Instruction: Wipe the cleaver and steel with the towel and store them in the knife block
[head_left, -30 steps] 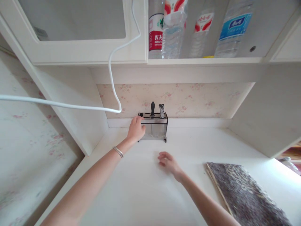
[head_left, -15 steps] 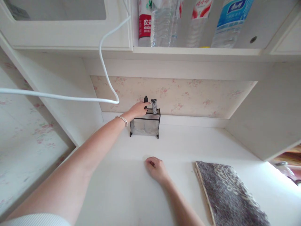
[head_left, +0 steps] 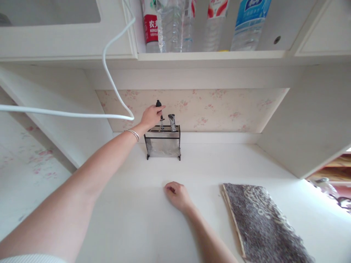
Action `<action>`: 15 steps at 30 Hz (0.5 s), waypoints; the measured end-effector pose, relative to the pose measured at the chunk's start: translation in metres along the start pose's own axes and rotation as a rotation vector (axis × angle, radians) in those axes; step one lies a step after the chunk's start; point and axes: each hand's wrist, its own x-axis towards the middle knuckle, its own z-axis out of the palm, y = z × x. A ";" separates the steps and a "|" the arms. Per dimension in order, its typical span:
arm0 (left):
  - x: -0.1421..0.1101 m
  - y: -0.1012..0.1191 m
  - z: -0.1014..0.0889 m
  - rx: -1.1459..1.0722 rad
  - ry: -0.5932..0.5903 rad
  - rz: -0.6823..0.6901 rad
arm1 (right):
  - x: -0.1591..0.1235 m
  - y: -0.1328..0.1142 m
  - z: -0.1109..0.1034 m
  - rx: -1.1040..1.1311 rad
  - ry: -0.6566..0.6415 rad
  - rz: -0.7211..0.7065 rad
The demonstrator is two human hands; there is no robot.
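Note:
Stretched forward, my left hand (head_left: 152, 116) is closed on the black handle (head_left: 158, 103) of a slim tool. Below the handle a small guard and a thin metal shaft show, its lower end in the top slot of a knife holder (head_left: 166, 135). That holder has a black frame, a metal top and see-through sides. Beside the tool, a grey-and-black mottled handle (head_left: 172, 122) stands upright in the same holder. My right hand (head_left: 177, 195) rests on the white counter (head_left: 131, 215), loosely curled into a fist with nothing visible in it.
A grey patterned fabric mat (head_left: 263, 219) lies at the right. A white cable (head_left: 109, 75) hangs across the upper left. Above, several plastic bottles (head_left: 170, 27) stand on an open cabinet shelf (head_left: 214, 55). Side panels enclose the counter left and right.
My left hand has raised the black-handled tool, so its guard and part of its shaft now show above the holder. The camera view has shifted slightly right. My right hand stays put.

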 end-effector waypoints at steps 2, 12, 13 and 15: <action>0.005 0.002 -0.010 -0.024 0.062 0.032 | 0.000 0.001 0.001 -0.003 0.004 0.003; 0.020 0.021 -0.048 -0.054 0.216 0.134 | 0.000 0.002 0.002 -0.020 0.011 0.012; 0.021 0.021 -0.051 -0.050 0.216 0.138 | 0.000 0.002 0.002 -0.021 0.012 0.012; 0.022 0.018 -0.053 -0.066 0.213 0.125 | 0.000 0.002 0.002 -0.020 0.011 0.011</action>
